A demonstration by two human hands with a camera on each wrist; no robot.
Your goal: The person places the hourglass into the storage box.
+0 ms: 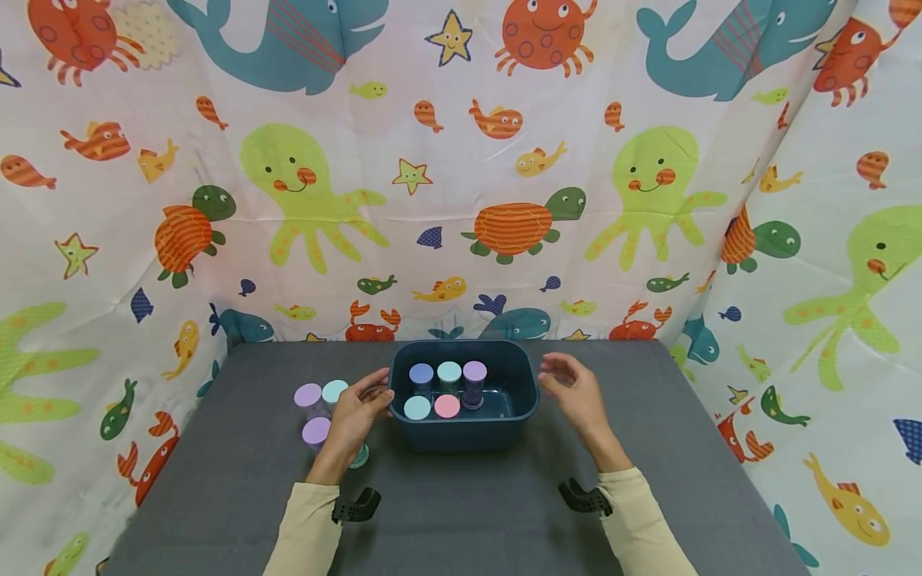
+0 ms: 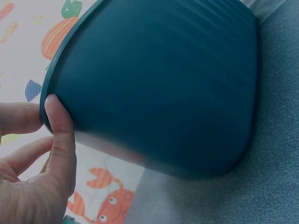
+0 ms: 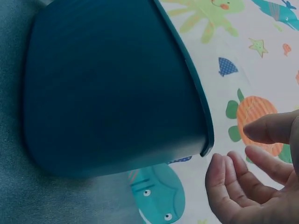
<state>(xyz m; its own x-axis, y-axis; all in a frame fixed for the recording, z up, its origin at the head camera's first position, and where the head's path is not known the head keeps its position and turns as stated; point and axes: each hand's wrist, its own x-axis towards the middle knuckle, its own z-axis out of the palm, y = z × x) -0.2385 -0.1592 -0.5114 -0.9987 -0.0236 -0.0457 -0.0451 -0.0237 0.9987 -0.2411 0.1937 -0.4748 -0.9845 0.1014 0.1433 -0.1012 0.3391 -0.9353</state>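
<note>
A dark teal plastic bin [image 1: 461, 436] stands on the table and holds several small clear jars with coloured lids. Among them are a blue-lidded jar [image 1: 421, 374], a purple-lidded jar [image 1: 474, 373] and a pink-lidded jar [image 1: 446, 406]. My left hand [image 1: 354, 416] pinches the bin's left rim; in the left wrist view the thumb [image 2: 58, 114] presses the outer side, with a finger across the edge. Beyond the right rim, my right hand [image 1: 579, 394] hovers with loosely bent fingers and holds nothing. A gap shows between its fingertips [image 3: 216, 163] and the bin.
Left of the bin, several more jars stand on the grey table [image 1: 475, 512], including a purple-lidded one [image 1: 315, 432] and a teal-lidded one [image 1: 334, 390]. My left forearm partly hides this group. A sea-animal printed curtain [image 1: 446, 280] hangs behind and along both sides.
</note>
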